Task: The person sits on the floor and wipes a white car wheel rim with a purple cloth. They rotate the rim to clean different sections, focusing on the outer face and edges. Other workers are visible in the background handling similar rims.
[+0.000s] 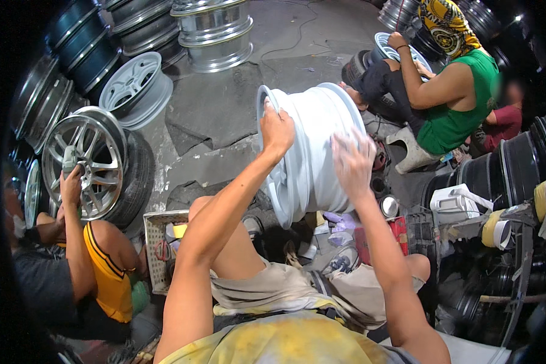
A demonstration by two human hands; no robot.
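A pale grey-white wheel rim point(312, 148) is held up on its side in front of me, above my knees. My left hand point(277, 128) is closed around the edge of its left flange, thumb and fingers gripping the lip. On the other side, my right hand point(353, 159) is at the barrel near the right flange. Motion smears its fingers, so whether something is between them and the surface cannot be made out. The spoked face of the rim is turned to the left, mostly out of sight.
A co-worker at left holds a grey tool point(70, 159) against a silver spoked wheel point(85, 164). Another person in a green top point(458, 103) sits at far right with a pale rim. Stacked rims point(215, 36) stand behind. A plastic crate point(158, 267) sits by my left leg.
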